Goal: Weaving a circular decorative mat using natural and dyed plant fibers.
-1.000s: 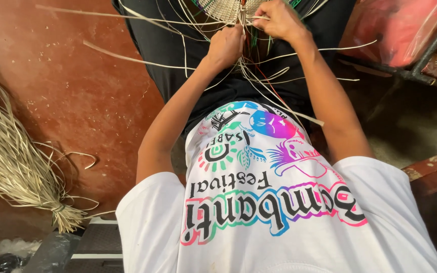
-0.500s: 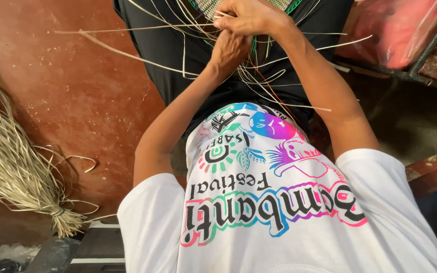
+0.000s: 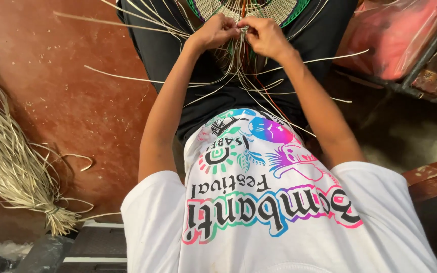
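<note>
Single head-worn view, looking steeply down wearer's own chest and lap. White printed shirt (image 3: 274, 217) fills near foreground, close to lens. Left hand (image 3: 216, 31) and right hand (image 3: 264, 35) meet at top centre, farthest from camera. Floor (image 3: 67, 91) lies left of hands.

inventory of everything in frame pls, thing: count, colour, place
woven piece: one, pale with a green rim, top centre, on the lap
loose strands: many, pale, fanning out from the woven piece across the lap
bundle of fibre: one, straw-coloured, tied near its lower end, on the floor at left
floor: reddish-brown, left half
plastic bag: one, red, top right
shirt: one, white with a multicoloured print, bottom centre
trousers: dark, upper centre
left hand: pinching strands at the woven piece's edge
right hand: pinching strands beside the left hand
</note>
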